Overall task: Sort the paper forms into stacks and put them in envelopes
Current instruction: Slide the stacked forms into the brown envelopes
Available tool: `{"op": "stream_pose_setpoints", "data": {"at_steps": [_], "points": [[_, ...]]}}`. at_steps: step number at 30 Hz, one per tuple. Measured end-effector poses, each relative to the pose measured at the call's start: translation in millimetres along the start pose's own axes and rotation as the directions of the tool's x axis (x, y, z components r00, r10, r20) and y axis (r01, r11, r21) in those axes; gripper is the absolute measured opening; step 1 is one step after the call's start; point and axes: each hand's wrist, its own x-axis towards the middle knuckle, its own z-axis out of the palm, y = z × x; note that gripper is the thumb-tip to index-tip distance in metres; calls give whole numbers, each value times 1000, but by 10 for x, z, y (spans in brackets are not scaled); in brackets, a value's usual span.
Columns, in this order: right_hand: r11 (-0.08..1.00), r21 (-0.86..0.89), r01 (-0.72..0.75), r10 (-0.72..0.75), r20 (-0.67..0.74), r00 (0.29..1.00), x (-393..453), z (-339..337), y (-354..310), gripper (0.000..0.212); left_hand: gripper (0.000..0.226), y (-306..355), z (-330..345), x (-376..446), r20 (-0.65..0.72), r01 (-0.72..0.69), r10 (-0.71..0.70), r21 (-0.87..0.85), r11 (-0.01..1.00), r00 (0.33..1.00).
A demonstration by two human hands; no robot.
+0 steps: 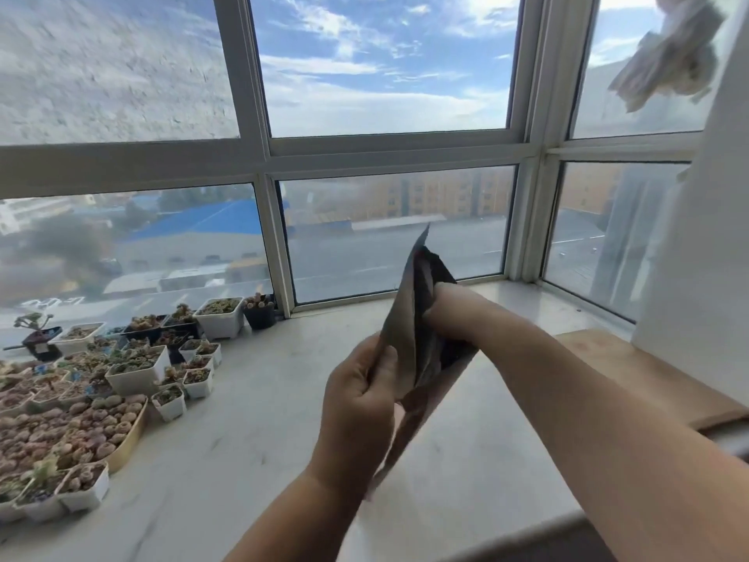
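A brown paper envelope (401, 338) is held up edge-on above the white marble windowsill (251, 419), its mouth spread apart. My left hand (358, 395) grips its near side, thumb on the outer face. My right hand (444, 308) reaches into the mouth; its fingers are hidden inside, so what they hold cannot be seen. More brown envelopes (640, 379) lie flat on the sill at the right, under my right forearm.
Several small white pots of succulents (138, 371) and a long tray of them (73, 432) crowd the left of the sill. Window frames (279, 245) close off the back. A white wall or curtain (705, 237) stands at the right.
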Motion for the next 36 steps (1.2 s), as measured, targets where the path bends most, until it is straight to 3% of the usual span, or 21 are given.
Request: {"op": "stream_pose_setpoints", "data": {"at_steps": [3,6,9,12,14,16,18,20,22,23,24,25,27,28,29,33,36], "points": [[896,-439,57,-86,-48,995,3,-355,-481,20,26,122,66,-28,-103,177,-232,-381,907,967],[724,-679,123,-97,77,992,87,-98,-793,4,32,53,-25,-121,-106,310,-428,-539,783,898],[652,-736,181,-9,232,973,261,482,-770,36,33,-297,-271,-271,-25,499,-609,-549,671,792],[634,-719,286,-43,336,941,243,1124,-718,40,32,-701,-596,-459,34,637,-733,-522,567,679],[610,-693,385,-123,398,909,174,1533,-811,39,27,-883,-800,-570,54,677,-762,-502,538,645],[580,-659,480,-203,453,868,88,1849,-951,37,21,-1085,-1016,-694,-4,720,-790,-407,562,613],[610,-491,622,-447,435,782,52,2061,-966,36,23,-1321,-1217,-808,-108,780,-798,-170,603,593],[620,-255,742,-693,265,670,-8,2183,-792,39,16,-1507,-1393,-908,-103,788,-787,192,585,609],[738,-51,672,-672,25,740,-61,2285,-436,39,11,-1624,-1546,-994,-56,749,-806,411,519,589],[799,-8,601,-601,-2,799,-112,2348,-249,45,16,-1676,-1613,-1045,-48,752,-818,427,502,573],[848,8,529,-529,9,848,-170,2449,-67,54,24,-1770,-1680,-1106,-58,753,-821,439,490,568],[883,-21,469,-462,139,876,-251,2556,117,60,30,-1844,-1742,-1165,-96,761,-825,455,462,558],[869,-182,461,-388,328,861,-398,2797,400,76,22,-1969,-1839,-1269,-148,743,-791,478,468,594],[839,-269,473,-362,373,854,-444,2918,501,77,9,-2018,-1870,-1308,-157,713,-765,516,475,624],[833,-327,446,-293,423,857,-481,3033,574,69,10,-1997,-1868,-1329,-154,665,-735,574,477,660],[866,-295,404,-236,470,850,-508,3313,729,68,25,-1988,-1721,-1420,-160,521,-586,675,522,794],[894,-252,371,-216,483,849,-472,3276,703,67,15,-1992,-1558,-1410,-143,523,-542,546,654,828]]}}
